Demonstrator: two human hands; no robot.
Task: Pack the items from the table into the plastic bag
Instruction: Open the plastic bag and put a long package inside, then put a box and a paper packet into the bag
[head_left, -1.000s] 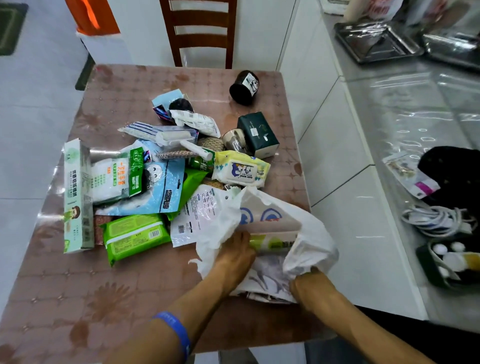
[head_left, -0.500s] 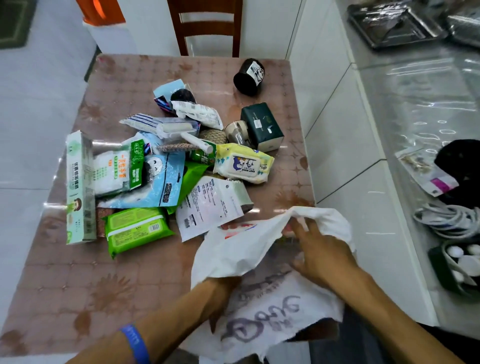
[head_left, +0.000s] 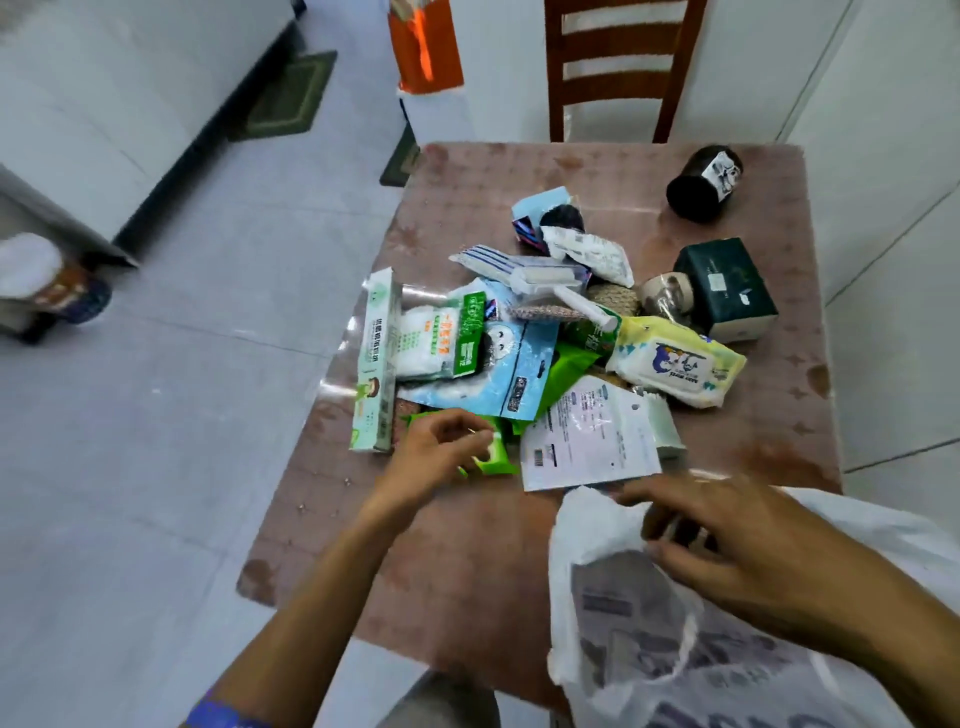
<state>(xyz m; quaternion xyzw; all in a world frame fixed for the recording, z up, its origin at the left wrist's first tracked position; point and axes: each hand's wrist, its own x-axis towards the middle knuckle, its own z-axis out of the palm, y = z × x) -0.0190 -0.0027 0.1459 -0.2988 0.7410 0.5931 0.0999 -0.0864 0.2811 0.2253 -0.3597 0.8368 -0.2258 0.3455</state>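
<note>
The left hand (head_left: 441, 449) reaches over the near left part of the table (head_left: 467, 545), fingers curled down onto a green wipes pack (head_left: 496, 460) at the near edge of the pile. Most of that pack is hidden under the hand, so whether the fingers actually grip it or only touch it cannot be told. A blue band (head_left: 223, 717) sits on that wrist.

The right hand (head_left: 727, 551) is at the mouth of the white bag (head_left: 613, 613), which lies at the near right corner of the table and hangs past its edge. The thumb and fingers are curled round the bag's upper rim, holding it up, and dark shapes show through the thin plastic below.

The rest of the items lie in 1 loose heap in the middle of the table. A tall green-and-white box (head_left: 376, 364) lies along the left side, touching a blue pouch (head_left: 493, 374). A white label pouch (head_left: 589, 434) lies just beyond the bag's mouth. A yellow wipes pack (head_left: 675, 361) rests to its far right, beside a dark green box (head_left: 727, 288). A black can (head_left: 704, 182) lies on its side, apart, near the far right corner, by a chair (head_left: 613, 67).
</note>
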